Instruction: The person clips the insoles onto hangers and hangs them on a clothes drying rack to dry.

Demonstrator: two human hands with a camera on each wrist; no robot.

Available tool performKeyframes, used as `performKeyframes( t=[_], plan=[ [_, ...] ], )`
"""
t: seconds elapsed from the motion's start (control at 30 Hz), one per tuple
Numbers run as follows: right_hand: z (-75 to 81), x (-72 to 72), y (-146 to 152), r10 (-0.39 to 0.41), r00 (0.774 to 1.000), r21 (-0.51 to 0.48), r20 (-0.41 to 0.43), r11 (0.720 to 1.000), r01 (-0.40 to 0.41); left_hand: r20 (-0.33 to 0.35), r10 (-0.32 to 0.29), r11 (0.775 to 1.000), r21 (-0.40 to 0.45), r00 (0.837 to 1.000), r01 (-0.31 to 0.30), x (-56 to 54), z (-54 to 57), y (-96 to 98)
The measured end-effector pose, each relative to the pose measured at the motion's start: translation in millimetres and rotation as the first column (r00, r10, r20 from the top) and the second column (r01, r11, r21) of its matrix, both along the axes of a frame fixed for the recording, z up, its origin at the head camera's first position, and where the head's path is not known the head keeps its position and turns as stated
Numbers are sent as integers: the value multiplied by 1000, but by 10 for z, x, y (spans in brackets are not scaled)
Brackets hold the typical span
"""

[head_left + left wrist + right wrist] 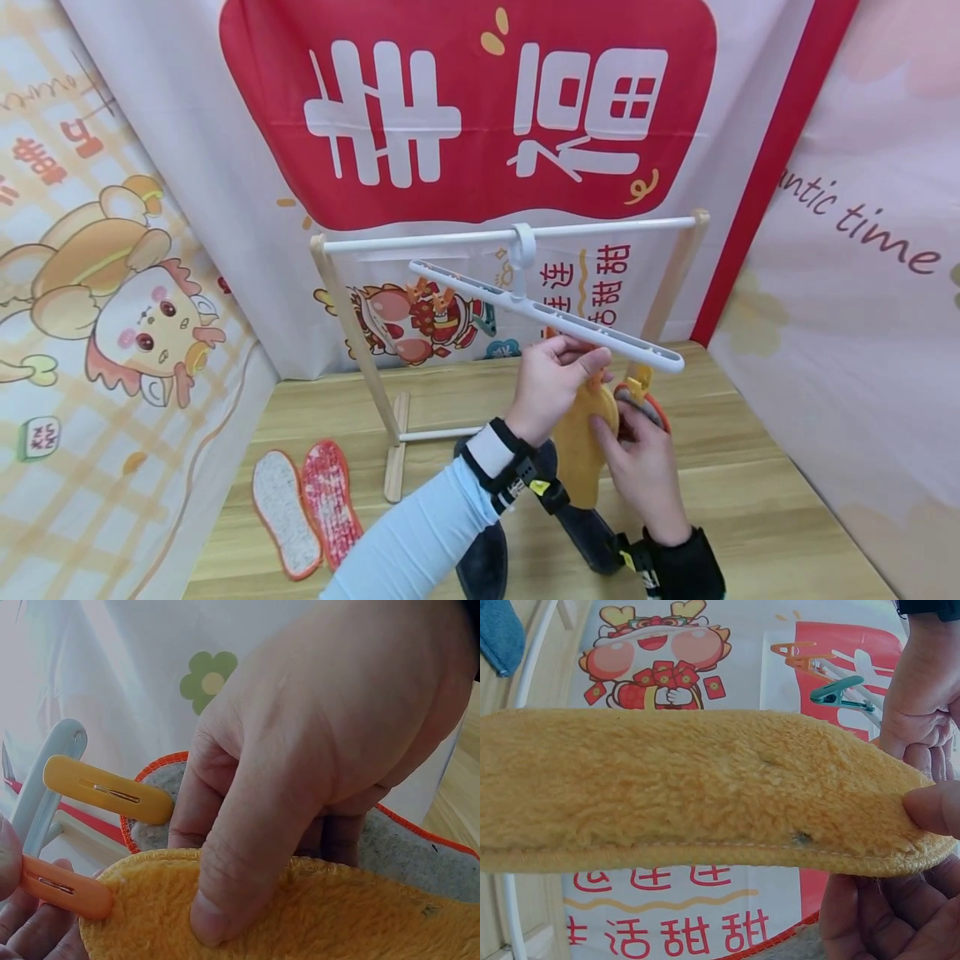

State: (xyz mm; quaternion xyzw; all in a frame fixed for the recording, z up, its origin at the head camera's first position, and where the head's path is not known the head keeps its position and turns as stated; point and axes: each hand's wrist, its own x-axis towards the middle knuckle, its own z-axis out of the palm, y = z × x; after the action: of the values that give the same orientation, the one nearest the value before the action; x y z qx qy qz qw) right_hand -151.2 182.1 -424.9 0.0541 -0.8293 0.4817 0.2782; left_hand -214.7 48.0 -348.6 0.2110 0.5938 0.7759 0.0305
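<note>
Yellow insole [581, 446], one, fleecy-faced with stitched edging, upright, broad end uppermost, in the air below the near end of the white hanger [555, 313]. Right hand [645, 458]: narrow, gripping the insole by its edge, thumb on the fleecy face and fingers behind. Left hand [551, 387]: narrow, pinching an orange clip [67, 887] whose other end overlaps the insole's broad tip; how firmly the clip bites I cannot tell. Grey insole [420, 859], one, orange-edged, just beside the yellow one and beyond the right hand's fingers, its upper end under a yellow clip [109, 789]. Hanger: slotted bar, tilted across my view, hooked by a ring over the top rail [420, 241] of a small rack with pale wooden posts [352, 333]. Toward the hanger's other end, a green clip [838, 691] and further orange clips. On the wood-grain bench [750, 500], left of the rack's middle: one whitish insole [287, 512] with red edging, and touching or nearly touching it, one mottled red insole [330, 500]. Below the arms: two dark flat pieces [483, 558], partly hidden by the wrists. Behind: printed backdrop with a red panel [480, 192] and white characters; cartoon-printed cloth [150, 325] to the left, lettered pale cloth [862, 225] to the right.
</note>
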Motion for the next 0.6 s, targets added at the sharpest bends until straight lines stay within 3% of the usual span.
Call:
performKeyframes(
  t=[0.6],
  plan=[
    [20,-39,44,-18,1000,-1,-12,1000,18,2,40,997,-61,999,-40,28,-2,69]
  ],
)
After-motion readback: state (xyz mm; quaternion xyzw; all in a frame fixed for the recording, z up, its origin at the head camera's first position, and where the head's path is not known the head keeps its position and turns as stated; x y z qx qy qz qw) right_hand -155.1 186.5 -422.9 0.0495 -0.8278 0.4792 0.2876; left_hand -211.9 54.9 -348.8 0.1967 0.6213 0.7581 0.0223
